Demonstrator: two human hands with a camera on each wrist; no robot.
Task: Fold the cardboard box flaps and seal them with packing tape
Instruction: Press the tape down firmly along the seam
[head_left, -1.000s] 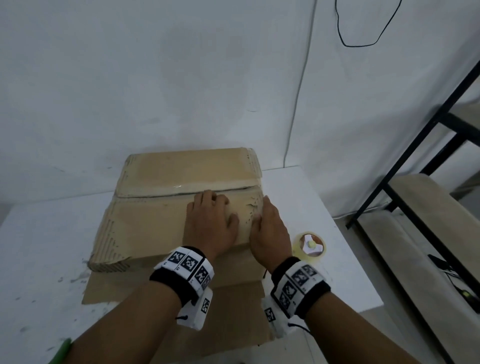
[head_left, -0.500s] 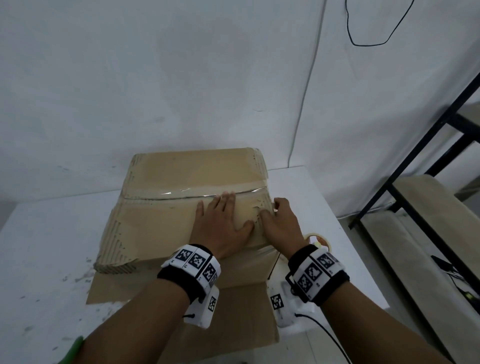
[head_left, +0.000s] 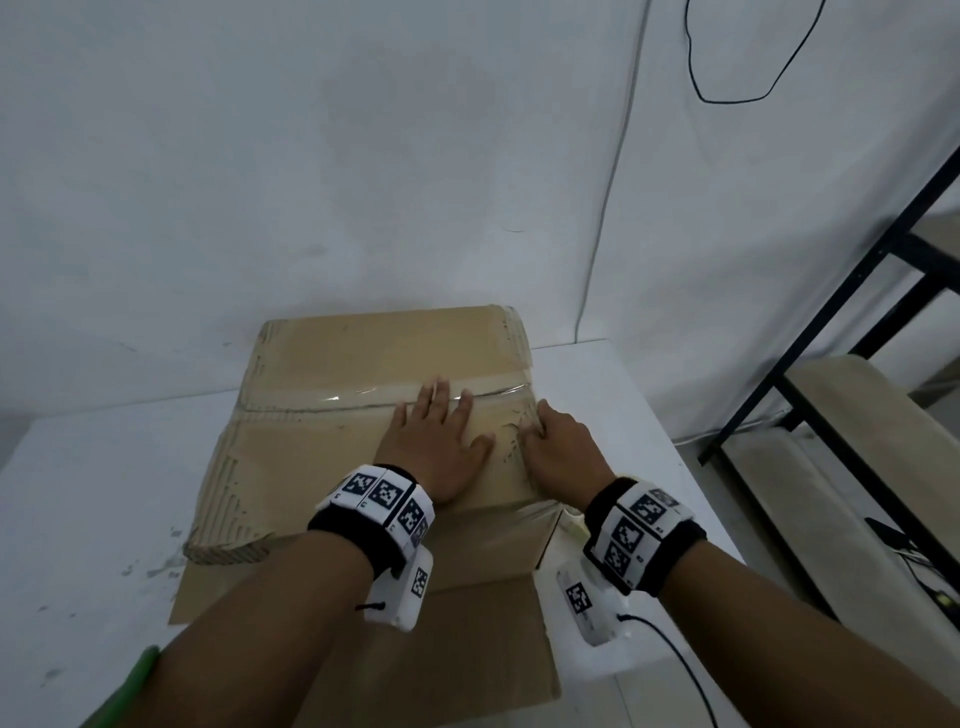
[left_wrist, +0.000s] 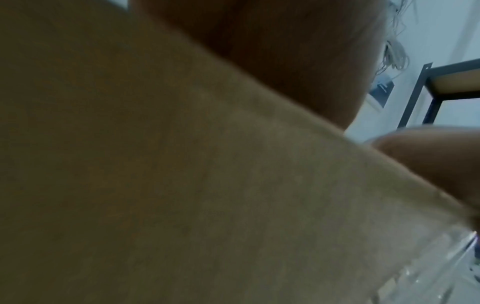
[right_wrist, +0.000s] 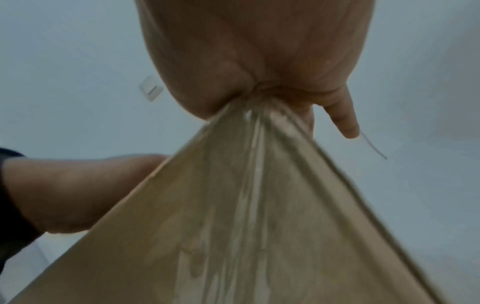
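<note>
The cardboard box (head_left: 322, 457) stands on the white table (head_left: 104, 493) with its top flaps folded down. A strip of clear packing tape (head_left: 337, 402) runs along the seam. My left hand (head_left: 434, 426) lies flat on the near flap, its fingers spread and reaching the taped seam. At the box's right edge, my right hand (head_left: 556, 447) presses down with bent fingers where the tape goes over the edge. In the right wrist view the palm (right_wrist: 259, 51) bears on the wrinkled tape (right_wrist: 254, 185). The tape roll is hidden behind my right wrist.
A flat cardboard sheet (head_left: 467, 649) lies under the box and juts toward me. A black metal shelf (head_left: 831, 364) with wooden boards stands to the right. A thin cable (head_left: 608, 208) hangs down the wall behind. Something green (head_left: 135, 680) shows at the bottom left.
My left fingers have stretched forward from mid-flap to the taped seam. My right hand has slid forward along the right edge toward the seam's end. The tape roll has gone out of sight.
</note>
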